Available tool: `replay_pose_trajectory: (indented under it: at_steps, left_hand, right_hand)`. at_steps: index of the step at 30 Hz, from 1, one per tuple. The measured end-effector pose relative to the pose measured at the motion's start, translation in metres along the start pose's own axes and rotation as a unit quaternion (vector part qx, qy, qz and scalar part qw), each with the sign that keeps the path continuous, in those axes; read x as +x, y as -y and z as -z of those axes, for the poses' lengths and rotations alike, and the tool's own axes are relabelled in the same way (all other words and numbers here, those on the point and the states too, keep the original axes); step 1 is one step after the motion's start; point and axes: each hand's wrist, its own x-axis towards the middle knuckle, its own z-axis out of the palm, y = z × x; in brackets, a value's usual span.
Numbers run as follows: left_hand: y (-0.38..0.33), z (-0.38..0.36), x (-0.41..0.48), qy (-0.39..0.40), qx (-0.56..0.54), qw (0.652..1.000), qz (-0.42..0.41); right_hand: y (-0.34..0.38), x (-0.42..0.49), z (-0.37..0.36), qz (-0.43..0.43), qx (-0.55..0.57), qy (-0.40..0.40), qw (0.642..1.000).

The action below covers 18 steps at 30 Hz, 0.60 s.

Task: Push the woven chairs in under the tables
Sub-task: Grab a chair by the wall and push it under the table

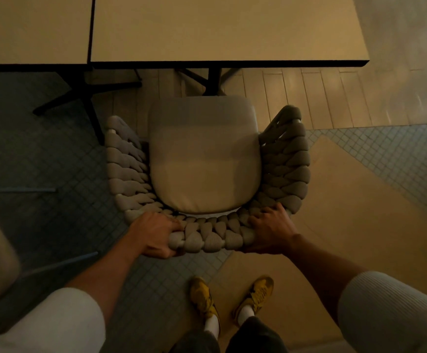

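— Where does it stand?
— The woven chair (286, 169) sits on the floor just short of the right tabletop's (227, 29) near edge. Its cushion (204, 159) faces the black table leg (213, 80).
— Hands?
— Left grip (156, 235) and right grip (271, 230) each close round the chair's woven back.
— Risk?
— Pushed straight, I judge the seat front may hit that leg. An uneven shove could swing an arm into the tabletop edge.

The beige woven chair (286, 169) stands upright with a pale cushion (204, 159). It faces the table (227, 29), its seat wholly outside the edge.
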Motion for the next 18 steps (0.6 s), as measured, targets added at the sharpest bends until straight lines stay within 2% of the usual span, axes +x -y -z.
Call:
replay_pose_trajectory:
  at_steps: [18]
  left_hand:
    - [0.062, 0.034, 0.055, -0.039, 0.003, 0.999, -0.001]
  right_hand:
    - [-0.032, 0.065, 0.047, -0.003, 0.003, -0.038, 0.999]
